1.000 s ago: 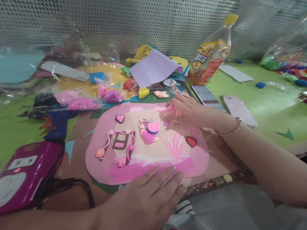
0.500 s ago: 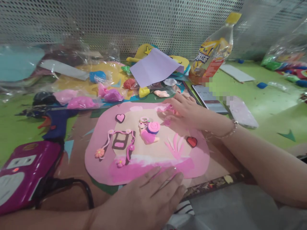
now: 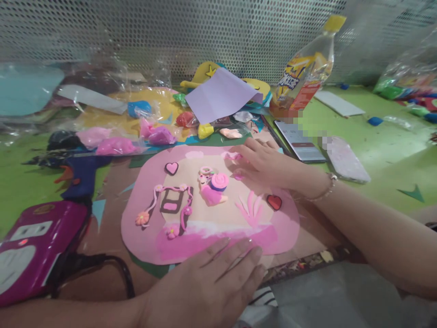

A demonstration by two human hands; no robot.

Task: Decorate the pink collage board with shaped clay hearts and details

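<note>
Two hands meet the clay picture (image 3: 143, 196): left hand (image 3: 208, 282) flat, released, nearest the table's near edge; right hand (image 3: 264, 164) fingers a pink clay bit (image 3: 238, 176), grip unclear.

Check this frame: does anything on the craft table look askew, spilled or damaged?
The drinks bottle at the back right leans instead of standing upright, though the lens may exaggerate it. A creased lilac paper sheet lies tented over the clay packets. The pink clay picture under the left hand looks intact; nothing spilled.

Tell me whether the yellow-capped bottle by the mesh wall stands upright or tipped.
Tipped. The bottle slants, its yellow cap up to the right and its base lower left, near the phone.
</note>
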